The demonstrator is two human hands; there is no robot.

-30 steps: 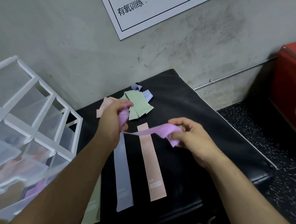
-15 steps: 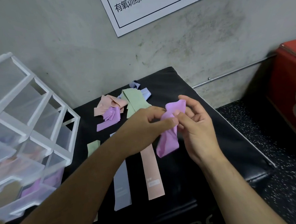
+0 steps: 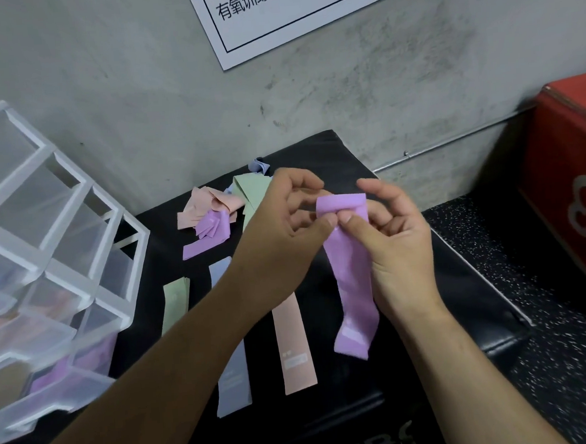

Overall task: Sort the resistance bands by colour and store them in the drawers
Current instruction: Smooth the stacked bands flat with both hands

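Rough grey concrete wall (image 3: pixel 103 61) filling the upper half of the frame. Under it, a big black padded block (image 3: pixel 461 297) across the middle and bottom. White-framed clear plastic drawer unit (image 3: pixel 44 209) down the left edge, with something purple and something pinkish in the lower drawers, too blurry to call. White printed sign (image 3: pixel 306 15) at top centre, red box (image 3: pixel 570 184) at the right edge.

Dead centre: left hand (image 3: pixel 278 236) and right hand (image 3: pixel 396 243) both pinching the folded top end of a purple resistance band (image 3: pixel 351 273) between thumb and fingers, rest of it dangling over the block, centre-right.

Flat in a row at lower centre: blue-grey band (image 3: pixel 233 390), pink band (image 3: pixel 294 345), green band (image 3: pixel 175 306) furthest left. Up by the wall, a messy little pile (image 3: pixel 212 213) of pink, purple, green and blue bands.
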